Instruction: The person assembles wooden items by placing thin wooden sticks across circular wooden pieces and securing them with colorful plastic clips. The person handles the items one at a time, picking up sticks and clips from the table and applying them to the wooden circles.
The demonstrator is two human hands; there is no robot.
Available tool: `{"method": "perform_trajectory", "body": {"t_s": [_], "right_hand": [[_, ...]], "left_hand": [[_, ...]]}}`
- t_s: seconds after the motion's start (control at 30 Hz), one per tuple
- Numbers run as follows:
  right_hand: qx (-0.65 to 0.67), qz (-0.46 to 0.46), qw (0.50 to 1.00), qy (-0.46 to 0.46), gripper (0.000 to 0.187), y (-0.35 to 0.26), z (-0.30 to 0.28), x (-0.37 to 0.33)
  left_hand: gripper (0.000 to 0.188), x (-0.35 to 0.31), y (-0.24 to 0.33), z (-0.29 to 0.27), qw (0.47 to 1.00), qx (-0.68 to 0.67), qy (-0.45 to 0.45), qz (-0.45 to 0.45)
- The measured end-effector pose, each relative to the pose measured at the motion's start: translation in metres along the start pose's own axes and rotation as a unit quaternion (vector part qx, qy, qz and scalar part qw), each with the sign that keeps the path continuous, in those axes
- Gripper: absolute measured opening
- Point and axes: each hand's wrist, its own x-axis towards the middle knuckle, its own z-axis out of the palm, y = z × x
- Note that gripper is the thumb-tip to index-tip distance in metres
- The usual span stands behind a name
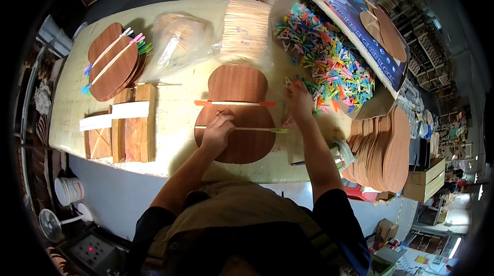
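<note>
While the head camera looks down, the guitar-shaped board (242, 148) lies mid-dial on the pale table (172, 116), and the left hand (218, 132) is planted at its eight o'clock, fingers bunched over the lower strip (252, 129); whether they pinch anything, I can't tell! Out between two and three o'clock, beside the box (282, 12) of coloured clips (329, 54), the right hand (300, 99) has its fingers curled, and anything between them is hidden. Now the danger: a yellow-green clip (279, 131) sits at the strip's four o'clock end, yet no clip shows at the opposite end, so a careless lift of the left hand could let it swing askew. The upper strip (236, 103) looks safer, orange clips (267, 104) at ten and two, though a wrist knock might skew it.
</note>
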Motion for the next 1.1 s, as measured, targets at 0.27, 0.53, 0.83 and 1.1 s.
{"method": "perform_trajectory", "body": {"t_s": [0.27, 0.53, 0.83, 1.1], "right_hand": [[0.153, -0.07, 0.983, -0.077, 0.014, -0.084, 0.059, 0.033], [0.533, 0.087, 0.779, -0.318, 0.016, -0.174, 0.088, 0.044], [0.274, -0.078, 0.751, -0.596, 0.011, -0.258, 0.112, 0.027], [0.517, 0.046, 0.845, -0.128, 0.035, -0.102, -0.069, 0.043]], "left_hand": [[0.01, 0.008, 0.006, -0.006, 0.999, 0.001, 0.026, 0.038], [0.016, -0.002, -0.005, -0.006, 0.999, 0.016, -0.014, 0.029], [0.033, 0.021, 0.081, -0.01, 0.954, -0.117, 0.068, -0.269], [0.031, -0.013, 0.003, -0.009, 0.991, 0.135, -0.016, -0.002]]}}
